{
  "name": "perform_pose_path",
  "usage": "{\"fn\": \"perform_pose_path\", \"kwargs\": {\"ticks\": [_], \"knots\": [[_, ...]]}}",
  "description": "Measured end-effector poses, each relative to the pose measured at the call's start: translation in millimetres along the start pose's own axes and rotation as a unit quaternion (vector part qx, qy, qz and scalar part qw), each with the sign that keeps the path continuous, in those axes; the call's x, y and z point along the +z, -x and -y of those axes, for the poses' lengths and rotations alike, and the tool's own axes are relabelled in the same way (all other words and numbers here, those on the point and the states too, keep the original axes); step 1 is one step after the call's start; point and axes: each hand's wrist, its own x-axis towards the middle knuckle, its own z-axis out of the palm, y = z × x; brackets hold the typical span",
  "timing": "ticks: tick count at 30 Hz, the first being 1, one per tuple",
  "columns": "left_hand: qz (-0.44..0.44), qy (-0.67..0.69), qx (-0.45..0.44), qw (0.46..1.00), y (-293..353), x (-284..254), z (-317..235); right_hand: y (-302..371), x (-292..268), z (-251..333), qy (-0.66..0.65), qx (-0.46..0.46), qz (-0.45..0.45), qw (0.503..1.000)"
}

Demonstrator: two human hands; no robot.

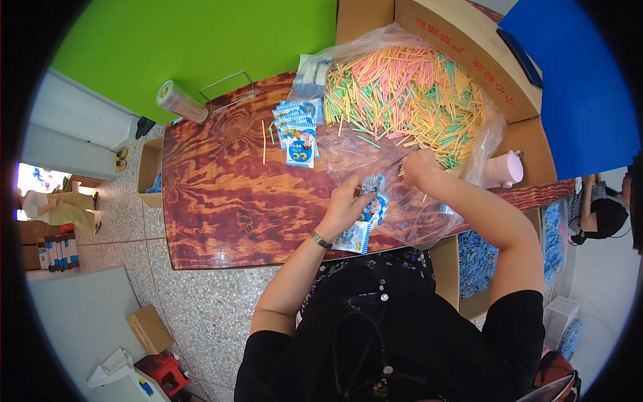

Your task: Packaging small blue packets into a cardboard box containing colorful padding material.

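My left hand (345, 205) is closed on a small blue-and-white packet (374, 182) near the table's front edge. More packets of the same kind (355, 237) lie under and beside that hand, partly overlapping. To its right my right hand (420, 166) has its fingers curled together at the lower edge of a heap of thin pastel sticks (415, 87). A yellowish stick end seems to show at its fingertips, but what it holds is mostly hidden. Pink, yellow, orange and green sticks fill clear plastic sheeting (338, 144) that spreads over the table.
An overlapping stack of packets (301, 149) lies left of the heap on the wood-patterned table (221, 201). Behind the sticks rises a cardboard box wall (462, 40). A pink mug (506, 169) stands right, a cylindrical container (181, 102) far left. Boxes of blue packets (474, 261) sit below.
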Motion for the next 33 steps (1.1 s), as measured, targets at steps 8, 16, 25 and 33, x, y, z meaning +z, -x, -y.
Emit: {"fn": "perform_pose_path", "kwargs": {"ticks": [8, 16, 25, 33], "knots": [[-0.056, 0.005, 0.037, 0.998, -7.9, -0.2, 7.5, -1.4, 23.8, 6.6, -0.003, 0.048, -0.091, 0.995], [-0.073, -0.016, 0.006, 0.997, -9.2, -15.9, 2.7, 70.2, -98.4, -51.8, -0.219, -0.238, -0.138, 0.936], [-0.004, -0.002, 0.009, 1.000, -14.9, -17.3, -5.3, 71.2, -117.3, -27.6, -0.094, -0.264, -0.192, 0.941], [-0.009, -0.080, 0.059, 0.995, -14.8, -18.7, -22.1, 77.6, -124.2, 1.6, -0.022, -0.146, -0.203, 0.968]]}}
